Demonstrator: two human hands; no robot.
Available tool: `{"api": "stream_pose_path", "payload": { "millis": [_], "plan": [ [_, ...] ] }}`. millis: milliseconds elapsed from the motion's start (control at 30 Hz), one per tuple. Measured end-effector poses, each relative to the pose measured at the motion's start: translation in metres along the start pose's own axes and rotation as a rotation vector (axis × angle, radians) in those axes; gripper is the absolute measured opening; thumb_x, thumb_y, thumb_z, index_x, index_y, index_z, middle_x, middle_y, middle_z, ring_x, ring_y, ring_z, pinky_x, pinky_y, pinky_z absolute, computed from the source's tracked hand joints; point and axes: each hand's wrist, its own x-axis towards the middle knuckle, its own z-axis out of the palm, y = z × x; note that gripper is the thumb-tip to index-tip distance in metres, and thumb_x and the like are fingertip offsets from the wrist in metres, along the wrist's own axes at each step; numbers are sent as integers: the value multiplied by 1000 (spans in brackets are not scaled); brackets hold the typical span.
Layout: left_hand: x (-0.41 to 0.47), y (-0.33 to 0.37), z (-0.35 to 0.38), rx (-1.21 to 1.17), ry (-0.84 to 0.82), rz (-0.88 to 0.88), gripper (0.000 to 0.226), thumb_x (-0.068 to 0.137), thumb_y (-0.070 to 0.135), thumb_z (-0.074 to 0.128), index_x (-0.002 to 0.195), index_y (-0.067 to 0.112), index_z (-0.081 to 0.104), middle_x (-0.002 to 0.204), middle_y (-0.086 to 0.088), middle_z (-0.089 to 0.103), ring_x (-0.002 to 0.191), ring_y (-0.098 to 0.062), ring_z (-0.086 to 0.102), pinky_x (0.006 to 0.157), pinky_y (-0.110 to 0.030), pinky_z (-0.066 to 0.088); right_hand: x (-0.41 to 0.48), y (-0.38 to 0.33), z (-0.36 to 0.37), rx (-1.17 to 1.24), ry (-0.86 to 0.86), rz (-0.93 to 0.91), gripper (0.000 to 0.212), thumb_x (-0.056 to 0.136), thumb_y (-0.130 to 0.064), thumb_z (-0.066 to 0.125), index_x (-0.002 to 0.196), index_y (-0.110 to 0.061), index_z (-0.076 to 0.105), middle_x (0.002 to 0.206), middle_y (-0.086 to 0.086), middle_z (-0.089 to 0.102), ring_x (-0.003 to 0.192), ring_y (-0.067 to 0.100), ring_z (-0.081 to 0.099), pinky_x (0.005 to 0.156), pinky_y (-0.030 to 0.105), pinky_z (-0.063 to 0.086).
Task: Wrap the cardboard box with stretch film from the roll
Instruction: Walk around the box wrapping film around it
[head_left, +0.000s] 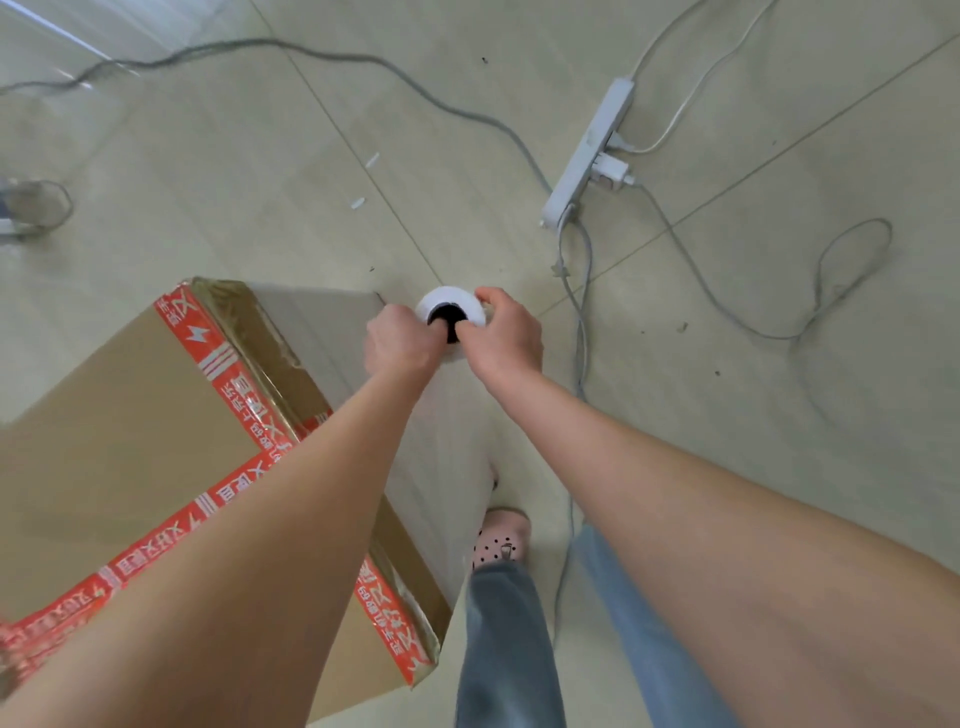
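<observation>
— Pale floor tiles (727, 415) run under us. Nearest are our pink shoe (501, 535) and the cardboard box (130, 415), which stands at our left with red printed tape (228, 374) crossing its top.
— And our hands?
— Both clamp the roll (451, 306), held upright just past the box's far corner. Our left hand (400, 340) hooks a finger into the dark core, and our right hand (506, 338) curls round the rim. They sit close together, nearly touching.
— Is film on the box?
— A hazy sheet of stretch film (447, 431) appears to run from the roll down along the box's right side. How much is covered we cannot tell.
— How will it handle?
— We judge the roll light and stiff, best held by its core ends so it turns freely. The film is thin and clingy, apt to bunch or tear if tension slips. The box looks rigid; its weight we cannot tell.
— What's in our way?
— A grey cable (582, 332) trails beside our feet, right where we'd walk round. Farther off lie a white power strip (592, 150) and looping cords (841, 291). We could trip or snag the film.
</observation>
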Motion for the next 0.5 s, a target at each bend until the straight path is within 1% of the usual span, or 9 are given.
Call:
{"api": "stream_pose_path", "payload": {
  "millis": [100, 167, 233, 267, 300, 367, 400, 433, 500],
  "plan": [
    [4, -1, -5, 13, -47, -22, 27, 82, 32, 61, 80, 6, 60, 89, -15, 69, 78, -31, 68, 72, -38, 58, 4, -8, 1, -15, -38, -6, 35, 89, -11, 55, 123, -18, 58, 124, 3, 61, 110, 25, 56, 79, 23, 38],
    [5, 0, -5, 54, -55, -12, 22, 84, 26, 60, 85, 5, 61, 93, -16, 67, 82, -31, 65, 66, -31, 49, 7, -8, 2, -22, -55, -14, 31, 89, -11, 57, 119, -18, 61, 119, 3, 62, 105, 26, 57, 80, 25, 42],
    [3, 2, -6, 87, -66, -9, 24, 84, 23, 58, 92, 1, 63, 96, -18, 67, 89, -33, 64, 64, -30, 42, 9, -6, 6, -33, -57, -30, 20, 87, -11, 56, 101, -25, 63, 99, -2, 59, 88, 23, 53, 69, 27, 41],
    [3, 2, -6, 98, -78, -4, 24, 85, 23, 58, 93, 1, 63, 97, -19, 67, 90, -34, 64, 63, -30, 41, 10, -6, 8, -49, -49, -37, 19, 86, -12, 57, 91, -30, 58, 93, -5, 54, 83, 19, 48, 66, 25, 37],
    [4, 2, -7, 112, -91, 5, 23, 85, 23, 57, 91, 1, 62, 97, -19, 67, 88, -33, 63, 62, -30, 41, 11, -6, 9, -64, -42, -41, 20, 85, -13, 57, 83, -32, 51, 90, -7, 50, 81, 17, 44, 68, 23, 35],
    [5, 2, -10, 150, -122, 29, 17, 86, 23, 56, 87, 5, 58, 99, -18, 67, 81, -31, 58, 61, -29, 38, 12, -7, 10, -78, -32, -35, 21, 84, -12, 57, 75, -28, 46, 86, -6, 49, 79, 17, 41, 69, 25, 36],
    [5, 3, -12, 169, -122, 58, 15, 86, 21, 55, 89, 7, 57, 103, -16, 66, 81, -30, 56, 61, -29, 38, 12, -10, 9, -77, -33, -27, 15, 84, -10, 56, 76, -23, 52, 84, -4, 51, 78, 18, 43, 68, 28, 38],
    [5, 4, -13, 196, -110, 116, 16, 87, 19, 54, 98, 8, 58, 108, -14, 65, 87, -30, 57, 64, -29, 39, 12, -10, 9, -81, -35, -20, 13, 84, -7, 55, 79, -19, 57, 81, -2, 53, 76, 20, 45, 65, 30, 40],
    [4, 7, -14, 281, -64, 297, 35, 87, 16, 53, 122, 14, 52, 117, -8, 60, 103, -29, 58, 70, -32, 42, 14, -11, 6, -100, -48, -29, 14, 83, -5, 51, 86, -14, 61, 80, 3, 60, 76, 26, 51, 61, 29, 40]
  ]
}}
